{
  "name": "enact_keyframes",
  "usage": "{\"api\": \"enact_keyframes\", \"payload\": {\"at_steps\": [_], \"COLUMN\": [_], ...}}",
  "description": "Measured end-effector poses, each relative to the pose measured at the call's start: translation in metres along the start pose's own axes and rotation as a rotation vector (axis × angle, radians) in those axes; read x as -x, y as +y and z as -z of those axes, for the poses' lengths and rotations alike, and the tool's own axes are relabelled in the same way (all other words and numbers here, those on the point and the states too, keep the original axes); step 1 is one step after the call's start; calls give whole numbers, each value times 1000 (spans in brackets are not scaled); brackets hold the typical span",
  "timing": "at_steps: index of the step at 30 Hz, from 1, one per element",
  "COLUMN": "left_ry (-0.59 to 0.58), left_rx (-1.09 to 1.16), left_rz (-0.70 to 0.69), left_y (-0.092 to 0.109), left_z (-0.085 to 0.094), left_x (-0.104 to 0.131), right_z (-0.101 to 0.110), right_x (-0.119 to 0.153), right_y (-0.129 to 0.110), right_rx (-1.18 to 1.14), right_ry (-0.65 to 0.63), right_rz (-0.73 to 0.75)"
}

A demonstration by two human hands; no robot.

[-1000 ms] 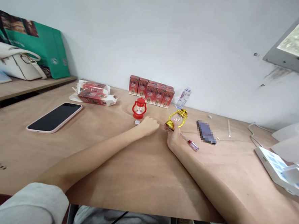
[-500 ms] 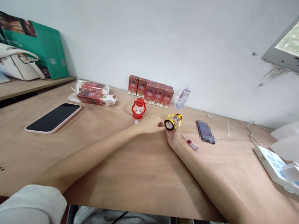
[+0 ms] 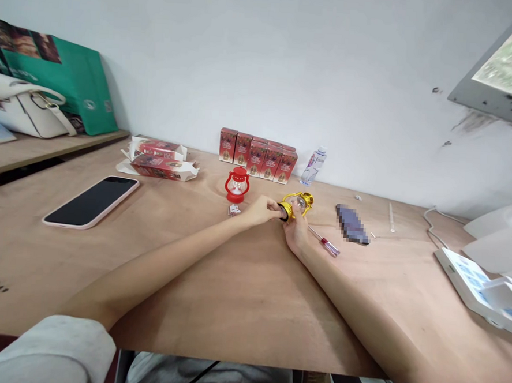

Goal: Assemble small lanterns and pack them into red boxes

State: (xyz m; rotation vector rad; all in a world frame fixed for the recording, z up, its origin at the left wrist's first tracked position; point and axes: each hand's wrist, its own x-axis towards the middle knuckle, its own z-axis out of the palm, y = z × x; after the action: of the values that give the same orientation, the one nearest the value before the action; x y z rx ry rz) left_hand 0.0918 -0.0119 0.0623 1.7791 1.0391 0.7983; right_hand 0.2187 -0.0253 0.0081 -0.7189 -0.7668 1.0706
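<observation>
A small gold lantern (image 3: 304, 201) lies tilted on its side, with its dark-rimmed base turned to the left. My right hand (image 3: 297, 233) is closed round its body. The fingers of my left hand (image 3: 264, 211) are pinched together at the base, and the fingertips partly hide it. Left of the lantern a red lantern (image 3: 237, 186) stands upright, with a small white part (image 3: 234, 210) in front of it. A screwdriver (image 3: 329, 247) with a clear and red handle lies just right of my right hand.
Red boxes (image 3: 257, 158) and a bottle (image 3: 313, 167) stand by the wall. Opened cartons (image 3: 157, 165) and a phone (image 3: 93, 202) lie left. Rightward are a pixelated dark object (image 3: 351, 224), a thin clear strip (image 3: 391, 217) and a white power strip (image 3: 471, 285).
My left hand has moved slightly right, onto the gold lantern's base. The base has turned, so its round underside no longer faces the camera.
</observation>
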Motion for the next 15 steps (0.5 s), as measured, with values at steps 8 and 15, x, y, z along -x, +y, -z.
{"api": "enact_keyframes", "payload": {"at_steps": [8,15], "left_ry": [65,231], "left_rx": [-148,-453], "left_rz": [30,6], "left_y": [-13,-22], "left_z": [0,11], "left_x": [-6,-6], "right_z": [-5,-1], "right_x": [2,-5], "right_y": [-3,-4], "right_rx": [6,18], "right_ry": [108,201], "right_rz": [71,57]}}
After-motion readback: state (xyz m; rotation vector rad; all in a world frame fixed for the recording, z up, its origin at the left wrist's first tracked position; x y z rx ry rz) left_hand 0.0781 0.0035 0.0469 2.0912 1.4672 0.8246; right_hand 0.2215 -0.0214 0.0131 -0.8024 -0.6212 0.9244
